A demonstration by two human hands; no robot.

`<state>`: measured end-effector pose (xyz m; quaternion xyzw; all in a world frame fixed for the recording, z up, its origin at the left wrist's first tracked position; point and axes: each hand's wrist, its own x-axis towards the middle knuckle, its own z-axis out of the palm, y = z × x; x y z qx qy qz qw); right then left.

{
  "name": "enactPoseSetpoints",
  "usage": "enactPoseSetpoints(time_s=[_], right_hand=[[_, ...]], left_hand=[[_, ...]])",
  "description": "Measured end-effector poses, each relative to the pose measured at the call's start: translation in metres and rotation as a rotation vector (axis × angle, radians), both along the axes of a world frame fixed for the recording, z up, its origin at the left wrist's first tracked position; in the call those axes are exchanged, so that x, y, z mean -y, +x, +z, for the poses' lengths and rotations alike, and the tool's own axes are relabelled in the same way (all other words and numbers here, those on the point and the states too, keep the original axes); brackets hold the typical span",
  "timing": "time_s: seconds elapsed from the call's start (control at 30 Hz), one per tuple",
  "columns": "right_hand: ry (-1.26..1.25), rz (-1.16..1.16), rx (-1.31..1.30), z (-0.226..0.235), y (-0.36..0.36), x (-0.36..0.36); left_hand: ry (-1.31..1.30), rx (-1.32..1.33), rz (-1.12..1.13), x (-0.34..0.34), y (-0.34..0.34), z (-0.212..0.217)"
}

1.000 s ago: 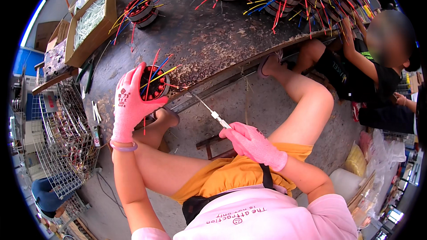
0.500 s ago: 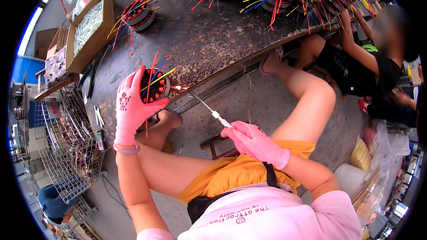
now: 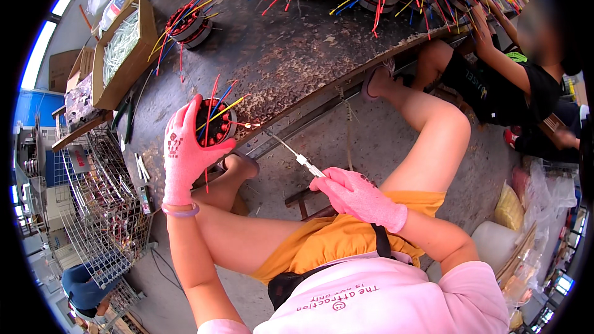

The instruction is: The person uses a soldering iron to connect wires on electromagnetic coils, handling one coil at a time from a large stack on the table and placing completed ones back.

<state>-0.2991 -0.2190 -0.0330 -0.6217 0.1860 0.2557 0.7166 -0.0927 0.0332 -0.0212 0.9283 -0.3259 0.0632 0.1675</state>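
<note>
At the table's near edge, a motor stator [image 3: 224, 128] with red windings and red, blue and yellow lead wires is gripped by my left hand [image 3: 187, 150], in a pink glove. The fingers lie along its far left side and the thumb along its near side. My right hand [image 3: 359, 196], also gloved in pink, is closed round the pale handle of a thin metal rod-like tool [image 3: 301, 159]. The tool's tip points at the stator's right side, where a small bright orange-white spot shows. Whether tip and stator touch I cannot tell.
A second stator [image 3: 193, 32] stands on the dark worn table [image 3: 272, 62], with several more stacked at the back. At left are a cardboard box [image 3: 127, 55] of white sleeves, pliers [image 3: 125, 117] and a wire basket [image 3: 102, 210]. Another person [image 3: 495, 86] sits at the right.
The whole view has shifted slightly. Both hands keep their grips on the stator and the tool, with hardly any movement between them. The bright spot by the stator looks more orange now.
</note>
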Motion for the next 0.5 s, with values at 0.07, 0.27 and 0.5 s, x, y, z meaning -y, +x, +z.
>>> enactPoseSetpoints(time_s=[0.07, 0.27, 0.5], right_hand=[[-0.010, 0.003, 0.022, -0.0033, -0.0008, -0.0004], [-0.040, 0.007, 0.019, 0.0010, 0.0002, 0.0002], [-0.046, -0.010, 0.030, -0.0009, -0.0020, 0.0008]], left_hand=[[0.001, 0.004, -0.008, -0.0009, 0.0009, -0.0007], [-0.010, -0.032, 0.013, -0.0008, 0.0005, -0.0017], [-0.024, -0.058, 0.018, 0.0004, 0.0002, -0.0012]])
